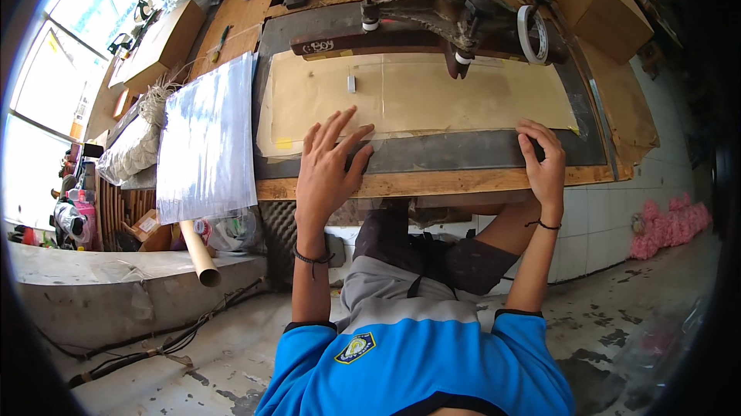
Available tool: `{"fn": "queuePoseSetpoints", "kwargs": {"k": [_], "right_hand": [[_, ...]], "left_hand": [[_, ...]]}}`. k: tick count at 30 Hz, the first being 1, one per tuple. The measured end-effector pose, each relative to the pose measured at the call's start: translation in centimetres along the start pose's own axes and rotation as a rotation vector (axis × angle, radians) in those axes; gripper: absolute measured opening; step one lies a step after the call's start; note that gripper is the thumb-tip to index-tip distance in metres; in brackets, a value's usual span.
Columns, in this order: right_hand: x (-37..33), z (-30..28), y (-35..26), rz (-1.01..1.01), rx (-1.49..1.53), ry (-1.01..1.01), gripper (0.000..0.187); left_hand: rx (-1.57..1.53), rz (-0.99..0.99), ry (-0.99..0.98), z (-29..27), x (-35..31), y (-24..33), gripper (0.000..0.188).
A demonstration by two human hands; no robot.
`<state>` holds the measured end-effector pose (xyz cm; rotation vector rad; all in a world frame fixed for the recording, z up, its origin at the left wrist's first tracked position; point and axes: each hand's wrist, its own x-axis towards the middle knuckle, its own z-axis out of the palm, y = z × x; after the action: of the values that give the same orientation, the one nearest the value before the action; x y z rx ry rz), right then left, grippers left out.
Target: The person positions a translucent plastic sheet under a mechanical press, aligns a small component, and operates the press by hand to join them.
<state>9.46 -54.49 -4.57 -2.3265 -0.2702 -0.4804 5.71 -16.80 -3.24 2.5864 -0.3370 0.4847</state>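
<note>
Through the head camera I am looking down on a workbench, where a wide tan sheet [471,99] is lying across a dark board [455,155], just inside the bench's wooden edge [432,182]. The left hand [328,160] is spreading its fingers apart, palm down, over the sheet's near left part; I am seeing nothing gripped in it. The right hand [545,160] is curving at the sheet's near right part, thumb and forefinger arching toward each other. A clear film seems to be lying along the near side, but it is showing so faintly that I cannot tell whether that hand is pinching it.

A small grey block [352,84] is sitting on the sheet, beyond the left fingers and well apart from them. Above the sheet's far side a dark bar [417,39] is running crosswise under a metal frame [428,8] with black knobs, and a white ring [532,34] is hanging near its right end. To the left, a stack of clear plastic sheets [207,138] is overhanging the bench, with a cardboard tube [201,258] poking out below it. A pink bundle [670,227] is resting on the floor at the right.
</note>
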Motion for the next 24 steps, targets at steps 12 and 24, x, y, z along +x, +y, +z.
{"fn": "queuePoseSetpoints", "kwargs": {"k": [12, 24], "right_hand": [[1.8, 6.0, -6.8, -0.207, -0.408, -0.364, 0.056], [1.9, 2.5, -4.6, -0.206, -0.4, -0.516, 0.056]], "left_hand": [[-0.011, 0.016, -0.139, -0.3, 0.4, -0.5, 0.038], [-0.051, -0.009, -0.166, -0.7, 0.6, -0.6, 0.047]]}}
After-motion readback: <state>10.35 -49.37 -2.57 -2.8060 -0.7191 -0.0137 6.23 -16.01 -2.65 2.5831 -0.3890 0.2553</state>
